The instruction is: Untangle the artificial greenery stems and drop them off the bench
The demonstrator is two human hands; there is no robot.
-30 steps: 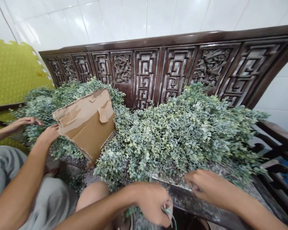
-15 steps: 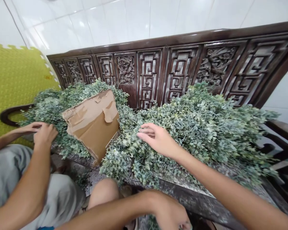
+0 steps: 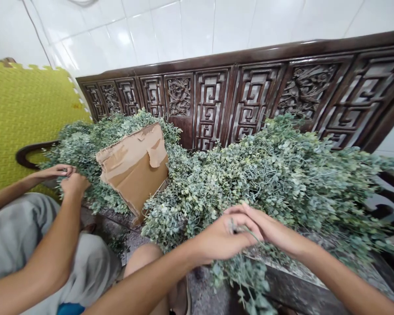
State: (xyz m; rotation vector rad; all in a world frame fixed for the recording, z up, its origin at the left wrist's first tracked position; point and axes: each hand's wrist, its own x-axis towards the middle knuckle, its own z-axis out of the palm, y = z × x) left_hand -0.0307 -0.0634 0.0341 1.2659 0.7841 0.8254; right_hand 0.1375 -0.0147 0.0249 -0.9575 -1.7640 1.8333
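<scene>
My left hand (image 3: 225, 238) is closed around the thin stem of a grey-green leafy sprig (image 3: 244, 280). The sprig's leaves hang below the hand, over the bench's front edge. My right hand (image 3: 261, 221) meets it from the right, its curled fingers overlapping the left fingers. Whatever those right fingertips grip is hidden. Right behind both hands lies a large heap of artificial leafy sprigs (image 3: 249, 170), spread along the bench.
A torn piece of cardboard (image 3: 138, 168) stands tilted among the foliage. At left, another person's hands (image 3: 70, 179) work close together beside the heap. A carved dark wooden backrest (image 3: 180, 96) runs behind, against white tiles. A yellow foam mat (image 3: 26, 105) stands upright at left.
My right hand has drawn back from the heap toward me. My left hand has risen from the lower edge with the sprig, and the two hands now meet.
</scene>
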